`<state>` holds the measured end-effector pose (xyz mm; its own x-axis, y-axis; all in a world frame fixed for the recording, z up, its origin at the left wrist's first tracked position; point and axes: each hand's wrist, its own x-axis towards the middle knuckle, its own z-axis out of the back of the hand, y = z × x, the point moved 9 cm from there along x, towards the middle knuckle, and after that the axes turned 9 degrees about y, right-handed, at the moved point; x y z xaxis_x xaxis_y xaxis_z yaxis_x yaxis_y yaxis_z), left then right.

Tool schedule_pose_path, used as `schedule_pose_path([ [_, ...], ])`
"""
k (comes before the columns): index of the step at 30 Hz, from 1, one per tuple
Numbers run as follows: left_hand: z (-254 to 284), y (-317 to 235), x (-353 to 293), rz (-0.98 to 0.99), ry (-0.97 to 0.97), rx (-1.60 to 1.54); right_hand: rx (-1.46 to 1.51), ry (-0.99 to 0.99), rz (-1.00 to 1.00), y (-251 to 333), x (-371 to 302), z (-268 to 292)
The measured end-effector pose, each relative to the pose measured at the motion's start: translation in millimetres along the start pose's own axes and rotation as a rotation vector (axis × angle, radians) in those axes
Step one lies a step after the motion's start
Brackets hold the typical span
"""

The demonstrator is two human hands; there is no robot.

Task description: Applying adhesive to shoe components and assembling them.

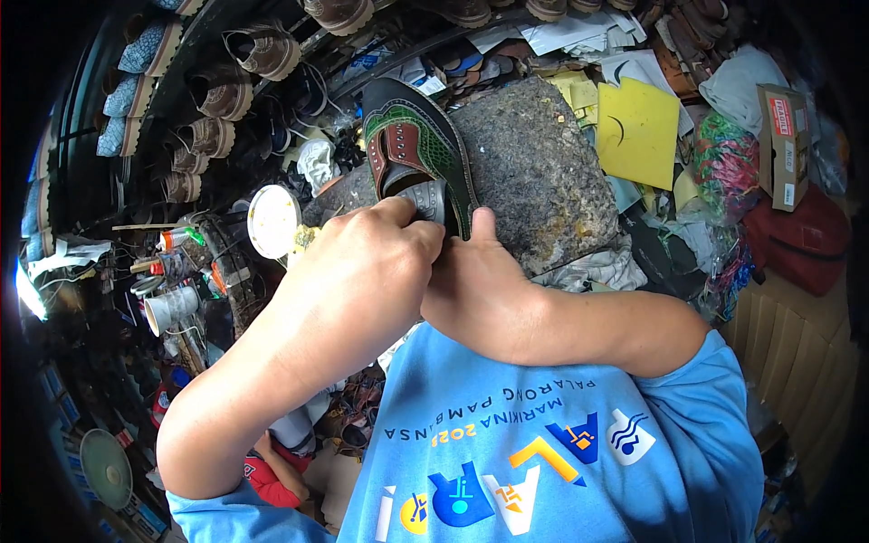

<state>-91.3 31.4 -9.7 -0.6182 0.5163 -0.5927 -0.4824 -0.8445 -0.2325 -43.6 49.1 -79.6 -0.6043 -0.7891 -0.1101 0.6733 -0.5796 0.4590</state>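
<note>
A lace-up shoe in green, reddish brown and black points its toe away from me, partly over a stone block. My left hand is closed at the shoe's opening, its fingers bent down around a grey patterned piece in the shoe's mouth. I cannot tell whether that piece is an insole or lining. Under and beside it, my right hand grips the heel end, its thumb up along the right side. The heel itself and most of the right fingers are hidden behind the hands.
The rough stone block lies right of the shoe. Beyond it are yellow sheets, a cardboard box and a dark red bag. Shoes line racks at left, above a white cup and a round white lid. Another person's red sleeve shows below.
</note>
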Motion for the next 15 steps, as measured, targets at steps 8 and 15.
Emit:
schedule_pose_path([
  [8,-2.1,6.3,-12.2,0.026,0.143,0.070,-0.064,0.048,-0.019,2.0,-1.9,-0.6],
  [15,-16.2,14.0,-3.2,-0.041,0.195,-0.005,-0.074,0.369,0.038,4.2,3.1,-8.9],
])
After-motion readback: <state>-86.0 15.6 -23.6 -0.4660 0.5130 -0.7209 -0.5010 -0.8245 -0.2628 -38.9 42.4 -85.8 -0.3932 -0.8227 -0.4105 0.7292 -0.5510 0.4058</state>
